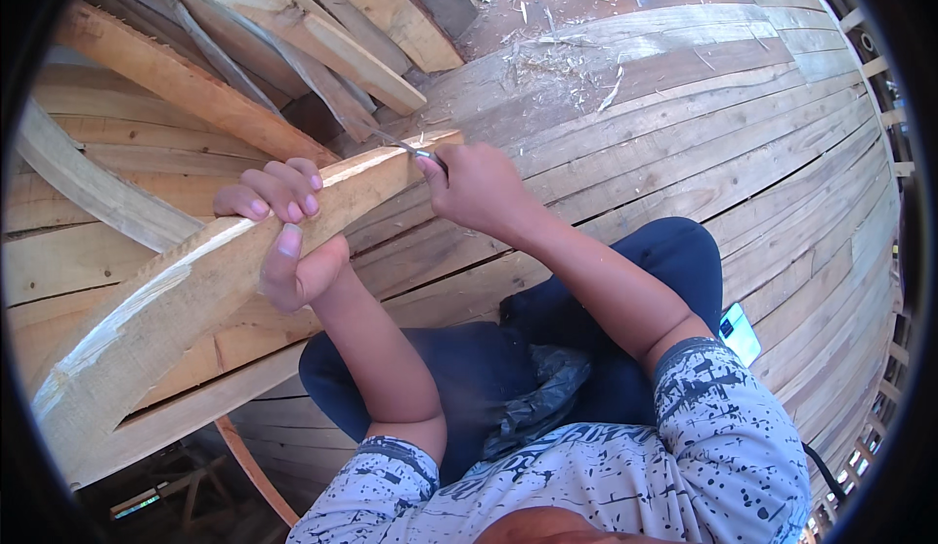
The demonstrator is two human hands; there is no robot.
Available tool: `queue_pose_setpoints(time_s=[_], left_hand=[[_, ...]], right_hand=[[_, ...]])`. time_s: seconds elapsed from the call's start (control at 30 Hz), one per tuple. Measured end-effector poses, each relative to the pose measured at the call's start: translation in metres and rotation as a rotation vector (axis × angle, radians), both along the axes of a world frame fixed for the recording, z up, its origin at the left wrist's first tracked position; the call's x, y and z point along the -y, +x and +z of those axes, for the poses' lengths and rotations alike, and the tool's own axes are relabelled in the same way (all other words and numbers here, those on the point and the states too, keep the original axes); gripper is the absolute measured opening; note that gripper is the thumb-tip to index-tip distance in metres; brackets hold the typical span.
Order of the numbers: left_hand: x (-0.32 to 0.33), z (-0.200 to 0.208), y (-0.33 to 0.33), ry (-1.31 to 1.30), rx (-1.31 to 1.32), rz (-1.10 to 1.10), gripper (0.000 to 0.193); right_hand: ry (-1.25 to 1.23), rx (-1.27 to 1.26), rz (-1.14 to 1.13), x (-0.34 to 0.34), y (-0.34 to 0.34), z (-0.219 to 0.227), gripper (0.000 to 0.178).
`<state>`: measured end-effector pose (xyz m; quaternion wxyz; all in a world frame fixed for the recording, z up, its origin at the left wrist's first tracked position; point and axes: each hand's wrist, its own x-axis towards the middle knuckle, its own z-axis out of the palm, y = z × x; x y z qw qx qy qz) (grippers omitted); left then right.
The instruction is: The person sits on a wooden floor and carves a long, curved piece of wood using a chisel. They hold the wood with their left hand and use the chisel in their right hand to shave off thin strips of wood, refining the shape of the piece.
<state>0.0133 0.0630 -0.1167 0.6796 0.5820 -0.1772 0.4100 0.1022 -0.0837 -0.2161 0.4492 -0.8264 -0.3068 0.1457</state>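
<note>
A long curved timber (210, 295) runs from the lower left up to the middle, with a ragged white strip along its top edge. My left hand (311, 272) grips it, fingers over the top edge and thumb on the near face. My right hand (481, 184) is closed in a fist around a thin metal tool (418, 151) near the timber's far end. The tool's narrow grey shaft points to the upper left, across the timber's top edge. My fist hides its handle, and I cannot tell its exact kind.
Loose boards and beams (322, 41) lean and lie at the upper left. Wood shavings (557, 60) are scattered on the plank floor (664, 143). A phone (740, 334) lies beside my right knee. Below the timber, at the lower left, a dark gap (166, 495) shows framing beneath.
</note>
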Motion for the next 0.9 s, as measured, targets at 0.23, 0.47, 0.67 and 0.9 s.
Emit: queue_pose_setpoints(time_s=[0.23, 0.47, 0.67, 0.9], left_hand=[[0.002, 0.002, 0.003, 0.028, 0.001, -0.027, 0.032], [0.007, 0.000, 0.004, 0.050, -0.009, -0.027, 0.031], [0.010, 0.002, 0.004, 0.052, -0.017, -0.031, 0.030], [0.017, 0.003, 0.004, 0.098, -0.022, -0.023, 0.031]], right_hand=[[-0.112, -0.016, -0.026, 0.008, 0.015, -0.014, 0.040], [0.078, -0.084, 0.007, 0.000, 0.012, -0.012, 0.039], [-0.066, -0.052, -0.161, 0.001, 0.026, -0.041, 0.037], [0.073, -0.074, 0.003, 0.003, 0.014, -0.020, 0.037]])
